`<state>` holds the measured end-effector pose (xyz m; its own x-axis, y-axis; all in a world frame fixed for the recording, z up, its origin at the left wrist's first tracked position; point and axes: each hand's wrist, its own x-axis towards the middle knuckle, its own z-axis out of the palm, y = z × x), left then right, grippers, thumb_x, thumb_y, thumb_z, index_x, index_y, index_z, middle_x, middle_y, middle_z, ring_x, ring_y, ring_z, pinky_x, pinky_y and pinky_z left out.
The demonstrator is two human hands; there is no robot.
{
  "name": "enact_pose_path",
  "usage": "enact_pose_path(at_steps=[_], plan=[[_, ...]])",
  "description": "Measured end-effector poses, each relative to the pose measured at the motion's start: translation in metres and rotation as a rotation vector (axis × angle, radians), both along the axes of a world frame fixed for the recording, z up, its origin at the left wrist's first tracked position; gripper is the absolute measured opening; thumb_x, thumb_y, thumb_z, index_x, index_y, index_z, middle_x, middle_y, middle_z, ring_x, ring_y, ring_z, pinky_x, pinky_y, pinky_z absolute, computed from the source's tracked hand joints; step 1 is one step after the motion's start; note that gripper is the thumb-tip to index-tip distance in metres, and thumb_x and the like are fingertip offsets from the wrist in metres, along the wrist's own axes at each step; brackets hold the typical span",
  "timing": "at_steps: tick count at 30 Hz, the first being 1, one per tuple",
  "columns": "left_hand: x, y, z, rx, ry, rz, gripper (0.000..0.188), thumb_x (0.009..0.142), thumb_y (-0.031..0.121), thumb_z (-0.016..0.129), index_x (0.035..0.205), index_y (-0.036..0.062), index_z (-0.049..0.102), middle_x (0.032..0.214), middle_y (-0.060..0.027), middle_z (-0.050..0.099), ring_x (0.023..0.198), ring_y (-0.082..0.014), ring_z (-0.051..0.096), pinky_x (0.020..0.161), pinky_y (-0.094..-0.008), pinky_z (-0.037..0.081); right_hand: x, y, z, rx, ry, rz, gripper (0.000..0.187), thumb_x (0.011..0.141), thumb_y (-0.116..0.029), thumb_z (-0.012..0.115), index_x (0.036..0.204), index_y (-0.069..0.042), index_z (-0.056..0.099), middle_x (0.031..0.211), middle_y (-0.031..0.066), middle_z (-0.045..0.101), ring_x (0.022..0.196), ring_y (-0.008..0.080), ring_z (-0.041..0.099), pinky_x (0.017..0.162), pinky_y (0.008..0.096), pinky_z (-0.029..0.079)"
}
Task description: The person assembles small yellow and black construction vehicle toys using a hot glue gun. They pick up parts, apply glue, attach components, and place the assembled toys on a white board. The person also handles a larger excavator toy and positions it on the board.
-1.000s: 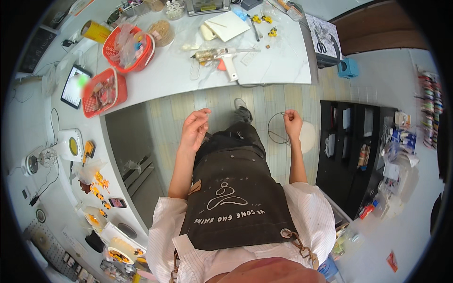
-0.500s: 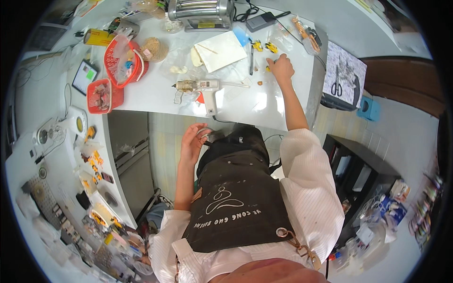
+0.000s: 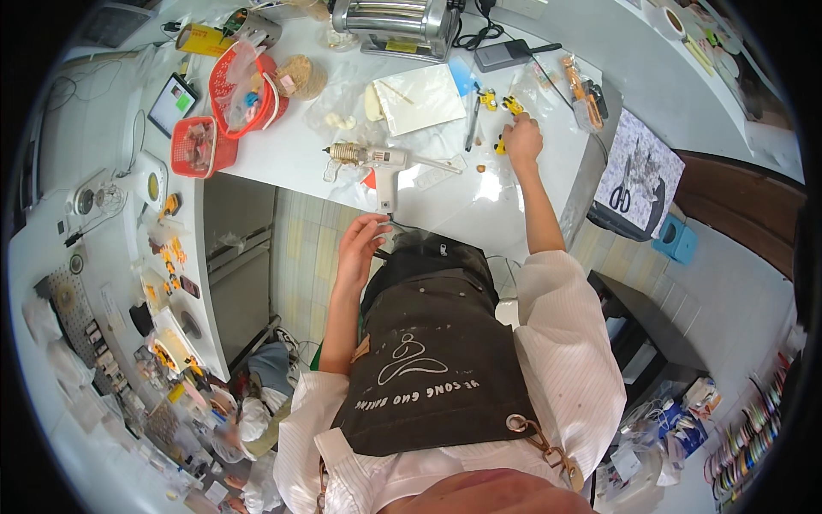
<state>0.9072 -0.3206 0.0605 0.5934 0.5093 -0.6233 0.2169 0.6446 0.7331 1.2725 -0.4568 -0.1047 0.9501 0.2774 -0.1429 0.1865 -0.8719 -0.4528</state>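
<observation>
My right hand reaches over the far right of the white table, its fingers bent together and pointing down. Whatever lies between the fingertips is hidden. Right beside the thumb sits a small yellow-and-black piece. Just beyond the fingers is one small yellow figure, with a second yellow figure left of it. My left hand hovers at the table's near edge, fingers curled round something I cannot make out. Close above it lies a white glue gun, nozzle to the left, a glue stick sticking out behind.
A white sheet and a dark pen lie mid-table. Red baskets and a jar stand at left, a metal roller machine at the back. Scissors rest on a patterned surface at right. A small brown bit lies nearby.
The whole view has shifted, moving the table items right and down. My right hand's fingers have drawn closer together beside the yellow piece. My left hand's fingers have curled in slightly.
</observation>
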Motion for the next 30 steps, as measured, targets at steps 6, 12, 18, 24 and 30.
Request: enact_pose_path(at_steps=[6,12,18,24,30], plan=[[0.006,-0.002,0.002,0.031,0.002,-0.02,0.021,0.101,0.02,0.061,0.116,0.0058,0.065,0.118,-0.006,0.068,0.104,-0.0153,0.064,0.086,-0.0287,0.048,0.002,0.006,-0.039,0.081,-0.151,0.083,0.023,0.085,-0.009,0.063,0.108,-0.006,0.068,0.1,0.0175,0.07,0.094,0.0391,0.069,0.083,0.0481,0.055],[-0.022,0.001,-0.018,0.027,0.054,0.015,0.02,0.1,0.021,0.063,0.115,0.0085,0.066,0.114,-0.0023,0.068,0.102,-0.0124,0.065,0.084,-0.0267,0.05,0.022,-0.024,-0.094,0.548,-0.029,0.19,0.028,0.083,-0.004,0.07,0.11,0.001,0.068,0.094,0.0113,0.072,0.08,0.0225,0.07,0.075,0.0345,0.057],[-0.07,0.008,-0.012,0.01,0.011,0.123,0.02,0.098,0.018,0.067,0.115,0.0074,0.065,0.111,-0.0021,0.068,0.1,-0.0119,0.065,0.081,-0.0246,0.051,-0.018,-0.011,-0.017,0.34,-0.235,0.168,0.03,0.09,-0.014,0.066,0.116,0.002,0.069,0.104,0.0184,0.07,0.095,0.0328,0.069,0.083,0.0409,0.057],[-0.152,0.036,-0.022,0.065,-0.114,0.35,0.021,0.097,0.015,0.07,0.115,0.0071,0.065,0.111,-0.0028,0.068,0.099,-0.0129,0.065,0.08,-0.026,0.05,-0.093,0.021,0.012,0.669,-0.238,0.11,0.023,0.095,-0.011,0.066,0.114,0.001,0.069,0.103,0.0145,0.07,0.091,0.0234,0.067,0.078,0.0337,0.055],[-0.282,0.087,-0.041,0.137,-0.127,0.503,0.02,0.096,0.014,0.07,0.114,0.0068,0.065,0.112,-0.0036,0.068,0.097,-0.0126,0.065,0.08,-0.0276,0.05,-0.254,0.132,0.045,0.737,-0.135,0.307,0.017,0.097,-0.007,0.067,0.111,0.002,0.069,0.101,0.0097,0.07,0.087,0.0174,0.065,0.079,0.0294,0.054]])
